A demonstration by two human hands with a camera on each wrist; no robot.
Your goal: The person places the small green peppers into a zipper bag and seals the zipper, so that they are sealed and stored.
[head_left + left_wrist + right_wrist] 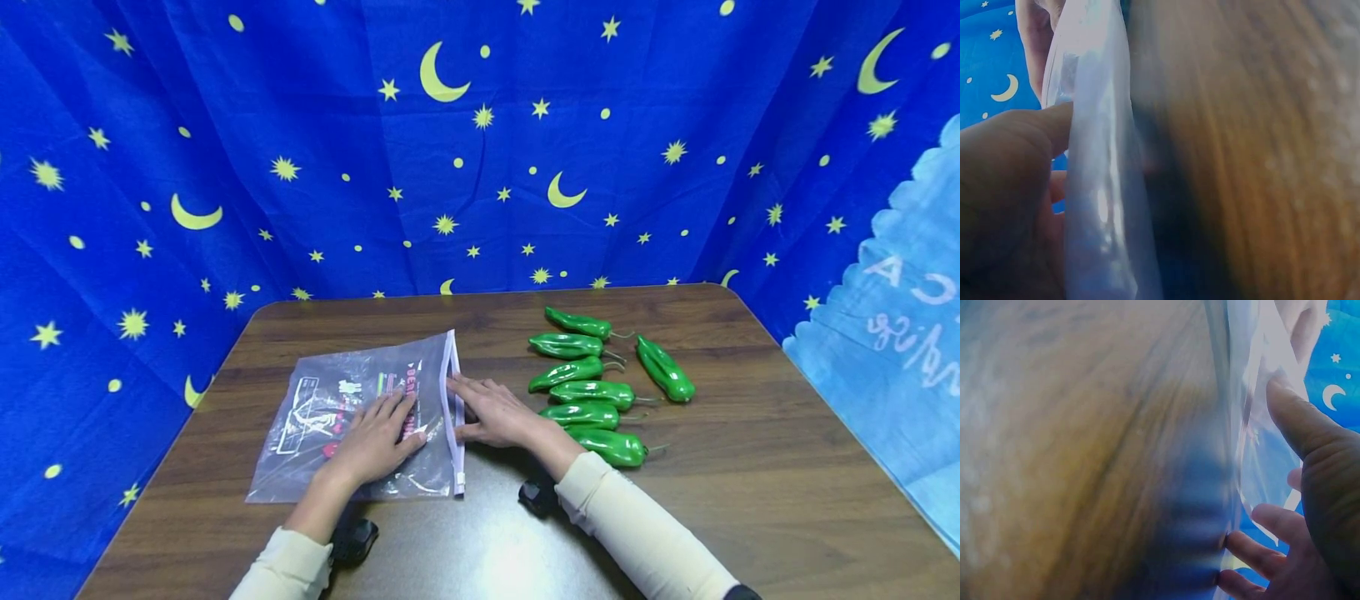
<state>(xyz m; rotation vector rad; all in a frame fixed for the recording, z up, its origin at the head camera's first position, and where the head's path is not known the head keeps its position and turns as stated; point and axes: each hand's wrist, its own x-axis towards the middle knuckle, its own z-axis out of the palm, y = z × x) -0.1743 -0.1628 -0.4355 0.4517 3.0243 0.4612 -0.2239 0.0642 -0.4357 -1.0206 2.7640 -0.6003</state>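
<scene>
A clear plastic zip bag (315, 475) with pink and white print lies flat on the table, its white zip edge (455, 367) facing right and its slider at the near end. On top of the bag rests my left hand (378, 442), fingers spread over the print. My right hand (495, 412) is at the bag's mouth, fingertips right at the zip edge, thumb apart from the fingers. In the right wrist view the fingers (1260, 556) are extended by the loose film. Several green peppers (592, 392) lie just right of that hand.
The peppers form a rough column, stems pointing right, with one pepper (663, 369) set apart on their right. A brown wooden table (750, 500) carries everything. Blue star-and-moon cloth (510, 150) hangs behind it, and a lighter blue cloth (900, 333) hangs at the right.
</scene>
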